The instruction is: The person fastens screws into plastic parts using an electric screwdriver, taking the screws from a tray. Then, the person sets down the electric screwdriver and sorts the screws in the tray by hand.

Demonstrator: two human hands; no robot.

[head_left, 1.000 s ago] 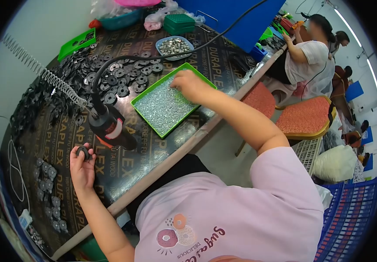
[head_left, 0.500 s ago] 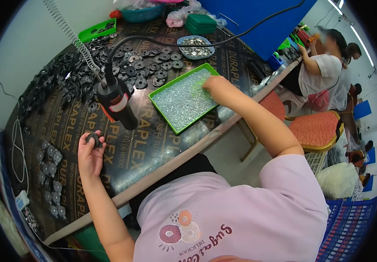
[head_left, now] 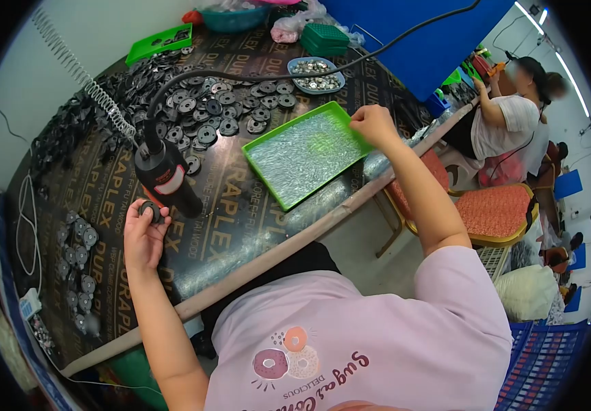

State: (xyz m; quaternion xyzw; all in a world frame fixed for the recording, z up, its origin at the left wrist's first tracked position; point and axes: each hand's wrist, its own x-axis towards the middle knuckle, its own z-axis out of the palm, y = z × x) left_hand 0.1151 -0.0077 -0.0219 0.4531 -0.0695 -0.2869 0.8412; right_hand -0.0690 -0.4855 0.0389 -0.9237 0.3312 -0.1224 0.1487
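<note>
My left hand (head_left: 145, 236) pinches a round black plastic disc (head_left: 150, 211) between thumb and fingers, beside the lower end of a hanging black electric screwdriver (head_left: 171, 181). My right hand (head_left: 375, 127) is closed at the right rim of a shallow green tray (head_left: 278, 188), with its fingertips on the edge. Small silvery metal pieces (head_left: 302, 154) fill the tray and look streaked by motion. Any small piece in the right fingers is hidden.
Loose black discs (head_left: 206, 109) and a heap of dark parts (head_left: 97, 113) cover the table's far side. A bowl of metal parts (head_left: 316, 75) stands behind the tray. More discs (head_left: 80, 257) lie at left. A co-worker (head_left: 507, 113) sits at right.
My right hand has moved from over the tray to its right rim. The tray has shifted slightly rightward and its pieces now look blurred. The left hand still holds the disc.
</note>
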